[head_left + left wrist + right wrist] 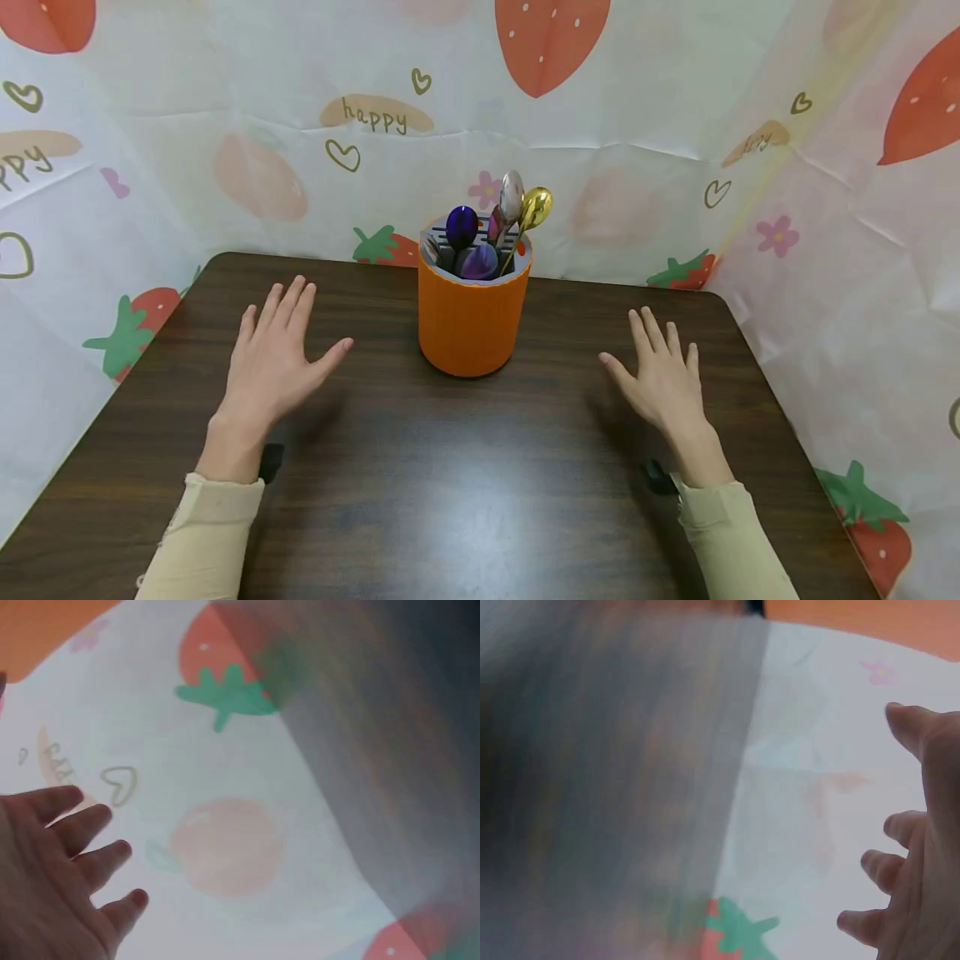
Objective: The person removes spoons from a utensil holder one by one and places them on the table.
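Observation:
An orange cylindrical holder stands upright near the back of the dark wooden table. Out of its slotted grey top rise several utensils, among them a gold spoon, a silver spoon and a dark blue-purple spoon. To the left of the holder is my left hand, fingers straight and thumb spread, with nothing in it. My right hand is at the holder's right, likewise extended and holding nothing. Both hands appear raised over the tabletop, apart from the holder. The lower parts of the utensils are hidden inside it.
A white sheet printed with strawberries, hearts and words hangs behind the table and along both sides. The table's rounded back corners lie close to it. Small black devices are strapped at the wrists, below the sleeves' cuffs.

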A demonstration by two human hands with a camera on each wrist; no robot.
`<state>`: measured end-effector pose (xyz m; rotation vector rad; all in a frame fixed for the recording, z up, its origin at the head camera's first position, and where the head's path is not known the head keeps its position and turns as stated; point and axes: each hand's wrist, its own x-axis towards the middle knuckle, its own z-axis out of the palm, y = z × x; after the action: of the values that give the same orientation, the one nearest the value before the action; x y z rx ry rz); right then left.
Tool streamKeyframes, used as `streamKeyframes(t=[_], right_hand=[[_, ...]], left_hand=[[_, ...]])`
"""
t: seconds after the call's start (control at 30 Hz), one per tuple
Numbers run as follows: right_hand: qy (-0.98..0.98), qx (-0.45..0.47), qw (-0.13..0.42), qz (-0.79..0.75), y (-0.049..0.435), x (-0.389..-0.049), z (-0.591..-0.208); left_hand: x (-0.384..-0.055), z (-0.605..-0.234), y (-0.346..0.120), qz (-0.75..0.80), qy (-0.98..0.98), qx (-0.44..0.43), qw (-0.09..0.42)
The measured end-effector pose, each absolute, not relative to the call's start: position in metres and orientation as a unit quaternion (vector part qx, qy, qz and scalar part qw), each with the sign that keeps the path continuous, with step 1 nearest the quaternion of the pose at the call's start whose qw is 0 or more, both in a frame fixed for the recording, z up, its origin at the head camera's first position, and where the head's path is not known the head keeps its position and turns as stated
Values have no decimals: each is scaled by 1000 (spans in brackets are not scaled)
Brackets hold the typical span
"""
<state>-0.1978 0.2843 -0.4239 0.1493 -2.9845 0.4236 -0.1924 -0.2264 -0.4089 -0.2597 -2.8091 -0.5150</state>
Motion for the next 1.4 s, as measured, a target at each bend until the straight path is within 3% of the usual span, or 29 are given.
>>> streamKeyframes(t=[0.23, 0.37, 0.67, 1.13, 1.4], right_hand=[[-980, 74, 92, 161, 259, -212, -399], [-976, 92, 96, 171, 241, -223, -382], [-966, 146, 92, 191, 199, -244, -357], [-959, 198, 80, 189, 166, -261, -345], [-958, 198, 68, 194, 161, -261, -345]], left_hand=[[-199, -389, -196, -274, -902, -130, 307], [-205, -381, -177, -362, -852, -145, 350], [-223, -366, -135, -505, -780, -130, 347], [-248, -349, -102, -609, -757, -64, 228], [-255, -347, -92, -619, -756, -51, 206]])
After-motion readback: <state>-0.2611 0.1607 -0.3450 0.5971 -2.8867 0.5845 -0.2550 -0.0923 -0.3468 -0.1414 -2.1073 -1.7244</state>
